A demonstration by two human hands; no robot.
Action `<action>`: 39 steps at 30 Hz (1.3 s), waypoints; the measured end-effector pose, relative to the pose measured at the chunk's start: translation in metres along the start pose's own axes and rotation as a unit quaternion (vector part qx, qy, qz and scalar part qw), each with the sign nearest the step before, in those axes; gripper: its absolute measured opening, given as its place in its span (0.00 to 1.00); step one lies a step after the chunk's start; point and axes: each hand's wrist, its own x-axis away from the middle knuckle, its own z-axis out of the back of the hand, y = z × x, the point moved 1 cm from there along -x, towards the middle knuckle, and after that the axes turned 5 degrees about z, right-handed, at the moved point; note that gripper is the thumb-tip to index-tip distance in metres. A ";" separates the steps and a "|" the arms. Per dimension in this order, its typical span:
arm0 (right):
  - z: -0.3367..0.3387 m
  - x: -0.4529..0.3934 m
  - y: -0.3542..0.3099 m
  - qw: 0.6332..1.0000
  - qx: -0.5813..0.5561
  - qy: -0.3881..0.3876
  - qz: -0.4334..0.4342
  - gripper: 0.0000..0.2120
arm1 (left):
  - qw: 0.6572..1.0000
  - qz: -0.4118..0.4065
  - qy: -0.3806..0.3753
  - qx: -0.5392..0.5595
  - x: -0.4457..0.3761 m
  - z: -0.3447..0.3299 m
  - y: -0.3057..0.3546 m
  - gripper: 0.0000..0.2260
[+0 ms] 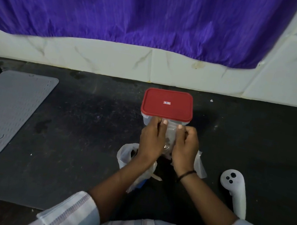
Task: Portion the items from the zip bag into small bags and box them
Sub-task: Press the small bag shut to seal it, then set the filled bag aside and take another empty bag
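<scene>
while both hands meet just in front of the box (164, 122), the left hand (151, 140) and right hand (185, 147) each pinch a side of a small clear bag (170, 135) held between them. below the wrists a larger bag (126, 154) lies on the counter (83, 131). the box's red lid (167, 104) is on.

There were two hands (168, 144), one red-lidded box (167, 104), one small bag (170, 135), one grey mat (7, 110) and one white controller (234, 190).
</scene>
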 end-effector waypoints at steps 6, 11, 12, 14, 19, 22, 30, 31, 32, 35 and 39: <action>-0.001 -0.034 0.050 0.965 0.228 -0.117 -0.046 0.13 | 0.963 0.128 -0.095 -0.217 -0.047 -0.001 -0.032 0.20; -0.008 -0.043 0.062 0.906 0.379 -0.187 -0.023 0.11 | 0.918 0.206 -0.141 -0.307 -0.064 -0.008 -0.051 0.13; -0.009 -0.045 0.063 0.896 0.401 -0.191 -0.013 0.10 | 0.912 0.210 -0.146 -0.321 -0.066 -0.009 -0.051 0.13; -0.009 -0.047 0.067 0.881 0.432 -0.195 -0.003 0.09 | 0.901 0.216 -0.152 -0.345 -0.068 -0.012 -0.049 0.14; -0.007 -0.048 0.075 0.850 0.481 -0.213 0.027 0.05 | 0.886 0.215 -0.160 -0.378 -0.074 -0.016 -0.049 0.16; -0.004 -0.045 0.072 0.863 0.461 -0.200 0.047 0.07 | 0.881 0.208 -0.159 -0.394 -0.073 -0.017 -0.049 0.16; 0.069 -0.024 0.072 0.882 0.453 -0.114 0.062 0.11 | 0.861 0.167 -0.171 -0.448 -0.066 -0.003 -0.036 0.22; 0.079 -0.020 0.077 0.865 0.481 -0.127 0.055 0.14 | 0.858 0.155 -0.172 -0.459 -0.063 -0.002 -0.034 0.22; 0.087 -0.017 0.082 0.853 0.499 -0.144 0.045 0.16 | 0.855 0.140 -0.172 -0.468 -0.060 -0.001 -0.032 0.22; 0.099 -0.010 0.091 0.853 0.493 -0.168 0.031 0.12 | 0.851 0.100 -0.171 -0.486 -0.047 -0.002 -0.026 0.21; 0.098 -0.009 0.087 0.844 0.510 -0.153 0.064 0.04 | 0.880 0.059 -0.165 -0.443 -0.035 -0.004 -0.022 0.17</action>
